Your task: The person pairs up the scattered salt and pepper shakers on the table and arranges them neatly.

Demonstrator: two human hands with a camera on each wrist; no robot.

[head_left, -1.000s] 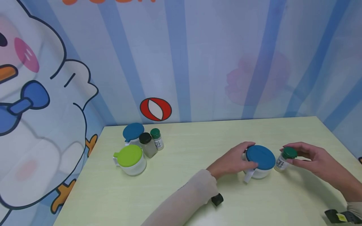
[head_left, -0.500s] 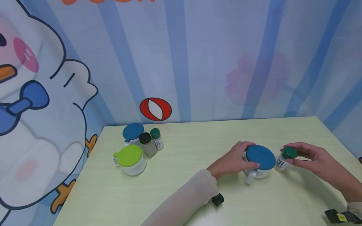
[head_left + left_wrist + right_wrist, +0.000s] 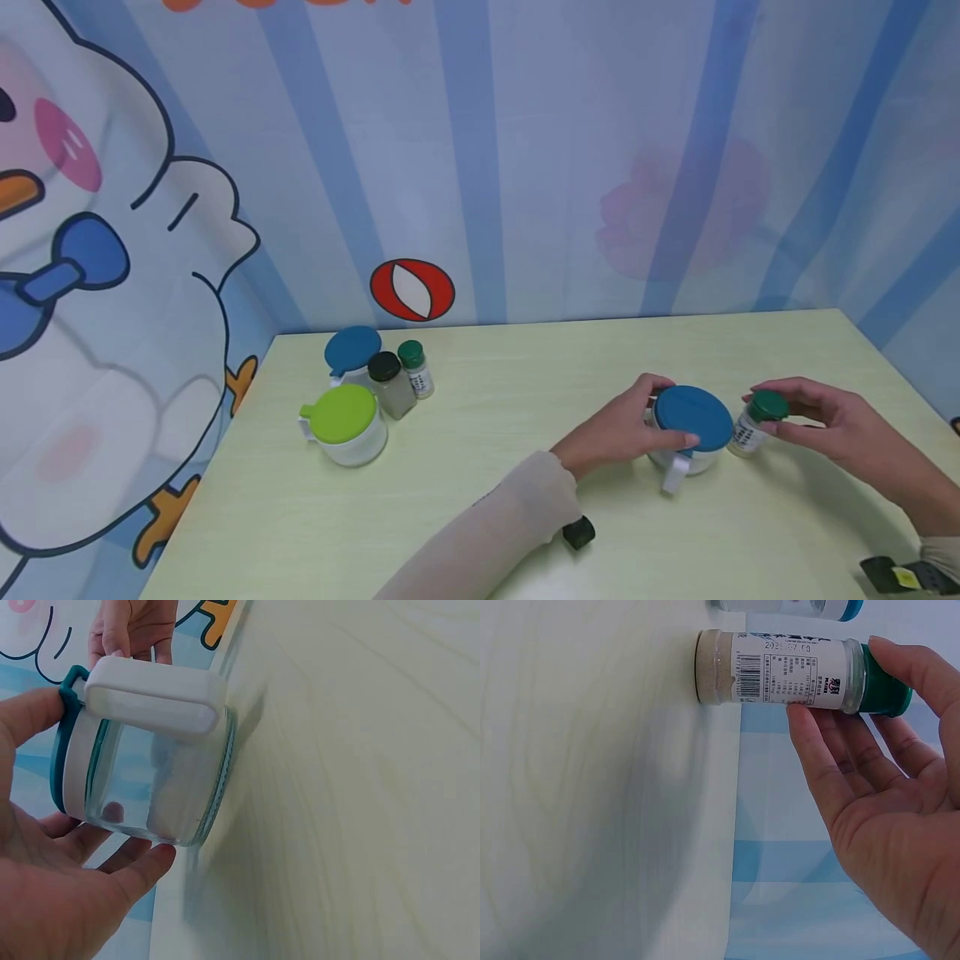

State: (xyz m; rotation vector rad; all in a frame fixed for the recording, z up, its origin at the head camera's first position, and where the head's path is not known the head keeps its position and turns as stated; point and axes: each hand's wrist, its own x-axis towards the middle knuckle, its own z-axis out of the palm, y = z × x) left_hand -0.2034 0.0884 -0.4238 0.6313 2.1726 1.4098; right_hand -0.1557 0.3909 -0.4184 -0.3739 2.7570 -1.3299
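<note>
At the right of the table my left hand [image 3: 611, 425] grips a clear glass seasoning jar [image 3: 693, 417] with a blue lid. Its thumb lies at the lid's near edge and its fingers go round the far side. In the left wrist view the jar's white handle [image 3: 154, 694] faces the camera and the glass looks mostly see-through. Just right of it, my right hand [image 3: 836, 421] holds a spice bottle [image 3: 747, 432] by its green cap, thumb and fingers on either side. The right wrist view shows the bottle's printed white label [image 3: 787, 671] and tan powder at its base.
At the back left stand a green-lidded jar [image 3: 345, 417], a blue-lidded jar [image 3: 352, 348], a black-capped jar [image 3: 393, 387] and a green-capped bottle [image 3: 417, 371]. A printed backdrop [image 3: 525, 167] rises behind the pale table [image 3: 480, 483].
The blue-lidded jar has turned under my left hand, its white handle swinging rightward and nearer, and the left thumb has shifted slightly right. The right hand and spice bottle have stayed put.
</note>
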